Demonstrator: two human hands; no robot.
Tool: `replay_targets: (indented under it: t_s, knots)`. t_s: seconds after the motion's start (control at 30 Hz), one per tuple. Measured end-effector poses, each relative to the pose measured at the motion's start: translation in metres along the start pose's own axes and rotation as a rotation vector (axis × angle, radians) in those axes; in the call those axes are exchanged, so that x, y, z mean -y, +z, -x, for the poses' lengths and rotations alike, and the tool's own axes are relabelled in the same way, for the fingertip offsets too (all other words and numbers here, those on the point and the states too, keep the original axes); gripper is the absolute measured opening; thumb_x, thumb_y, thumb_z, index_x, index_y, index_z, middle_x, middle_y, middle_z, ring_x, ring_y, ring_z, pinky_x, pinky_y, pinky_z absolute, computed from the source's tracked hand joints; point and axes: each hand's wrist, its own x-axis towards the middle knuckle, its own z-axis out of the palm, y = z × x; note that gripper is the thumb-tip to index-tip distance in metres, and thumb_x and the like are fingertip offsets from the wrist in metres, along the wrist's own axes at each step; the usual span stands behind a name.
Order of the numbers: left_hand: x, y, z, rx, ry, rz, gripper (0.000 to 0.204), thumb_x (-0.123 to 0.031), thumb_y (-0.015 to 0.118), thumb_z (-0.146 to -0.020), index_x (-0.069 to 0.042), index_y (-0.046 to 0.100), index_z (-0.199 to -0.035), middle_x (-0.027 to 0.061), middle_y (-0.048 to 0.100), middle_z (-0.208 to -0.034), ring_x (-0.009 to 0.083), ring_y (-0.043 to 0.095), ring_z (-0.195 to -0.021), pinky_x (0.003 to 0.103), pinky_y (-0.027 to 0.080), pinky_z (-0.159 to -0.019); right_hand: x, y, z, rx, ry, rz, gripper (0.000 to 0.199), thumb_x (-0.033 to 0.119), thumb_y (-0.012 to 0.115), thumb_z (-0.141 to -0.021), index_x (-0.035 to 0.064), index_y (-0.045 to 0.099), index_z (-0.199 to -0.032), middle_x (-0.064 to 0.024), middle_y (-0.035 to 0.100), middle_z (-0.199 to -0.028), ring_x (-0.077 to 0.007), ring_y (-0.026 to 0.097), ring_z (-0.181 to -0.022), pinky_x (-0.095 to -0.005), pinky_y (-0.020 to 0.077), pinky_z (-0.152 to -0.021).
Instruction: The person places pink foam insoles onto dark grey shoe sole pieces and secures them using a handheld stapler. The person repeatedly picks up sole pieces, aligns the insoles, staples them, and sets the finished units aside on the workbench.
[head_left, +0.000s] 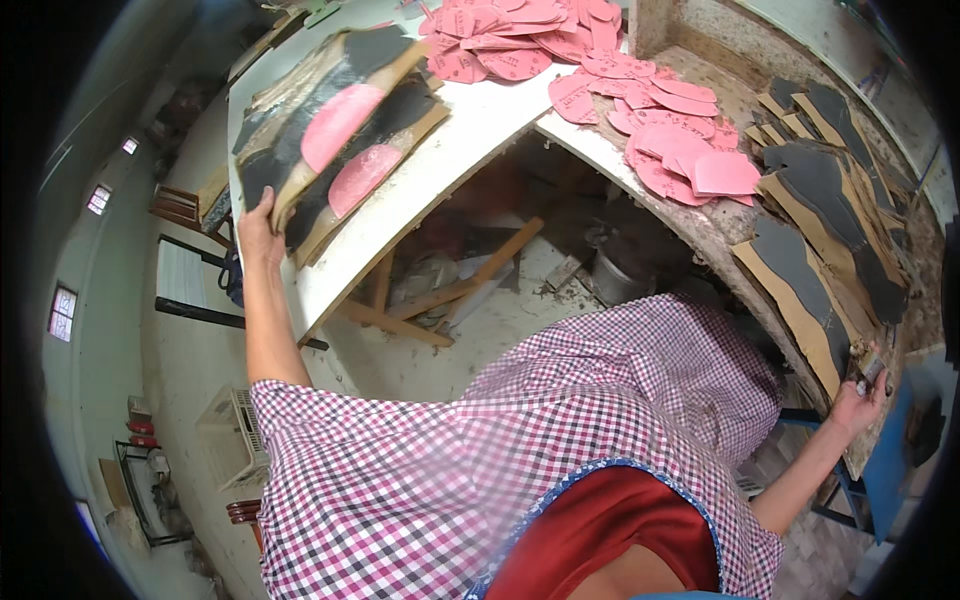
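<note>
Reaching out to both sides, the person is gripping the near edge of a stack of tan-and-black cut board pieces (330, 140) with the left hand (258, 232), steadying it on the tilted white tabletop (420, 190). The right hand (860, 400) is clenching a small brush-like tool (872, 366) beside glued tan strips (800, 300). Pink oval insole cutouts (660, 140) are lying between.
</note>
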Motion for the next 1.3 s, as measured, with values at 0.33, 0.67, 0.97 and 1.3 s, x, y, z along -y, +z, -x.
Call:
replay_targets:
  t_s: [0.33, 0.67, 0.97, 1.3]
  knots:
    - [0.013, -0.020, -0.160, -0.402, 0.119, -1.433, 0.059, -0.038, 0.075, -0.078, 0.004, 0.059, -0.117, 0.0233, 0.064, -0.114, 0.0369, 0.059, -0.110, 0.049, 0.045, -0.095, 0.009, -0.031, -0.004, 0.016, 0.081, -0.109, 0.052, 0.007, 0.049, -0.097, -0.0155, 0.032, -0.141, -0.0278, 0.040, -0.146, -0.0351, 0.038, -0.138, -0.0464, 0.0281, -0.117]
    - [0.019, 0.379, 0.203, 1.025, 1.086, -0.484, 0.035, 0.009, 0.057, -0.088, -0.003, 0.063, -0.121, 0.0145, 0.062, -0.125, 0.0296, 0.057, -0.122, 0.038, 0.042, -0.104, 0.009, 0.020, 0.037, 0.429, -0.216, 0.237, 0.034, 0.004, 0.061, -0.090, 0.0015, 0.050, -0.122, -0.0201, 0.060, -0.122, -0.0345, 0.056, -0.121, -0.0479, 0.0501, -0.099]
    - [0.063, 0.533, 0.395, 1.519, 0.744, -0.034, 0.033, 0.002, 0.053, -0.092, -0.004, 0.057, -0.124, 0.0167, 0.063, -0.119, 0.0332, 0.061, -0.112, 0.038, 0.049, -0.096, -0.031, 0.066, 0.052, 0.756, -0.448, 0.751, 0.052, -0.001, 0.073, -0.080, 0.0089, 0.046, -0.124, -0.0145, 0.065, -0.115, -0.0234, 0.065, -0.106, -0.0356, 0.0546, -0.089]
    - [0.059, 0.536, 0.384, 1.410, 0.599, -0.213, 0.044, 0.011, 0.049, -0.084, -0.004, 0.046, -0.126, 0.0171, 0.065, -0.113, 0.0355, 0.061, -0.109, 0.042, 0.049, -0.092, -0.040, 0.107, 0.040, 0.847, -0.271, 1.045, 0.052, 0.012, 0.078, -0.081, 0.0019, 0.050, -0.124, -0.0072, 0.067, -0.108, -0.0146, 0.065, -0.096, -0.0297, 0.0527, -0.087]
